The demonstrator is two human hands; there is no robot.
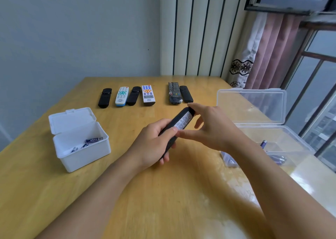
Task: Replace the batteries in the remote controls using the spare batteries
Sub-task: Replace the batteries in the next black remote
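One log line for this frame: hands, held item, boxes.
left hand grips black remote, label side up | right hand pinches its far end | white box open, batteries inside | clear box open

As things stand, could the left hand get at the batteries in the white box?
Probably not yet: the left hand grips the black remote. The white box is open with nothing between.

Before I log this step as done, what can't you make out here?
Head view only:
- Held black remote: battery cover state hidden by left hand and right hand.
- Clear box: batteries partly hidden by right forearm.
- White box: battery count unclear, wall hides some.
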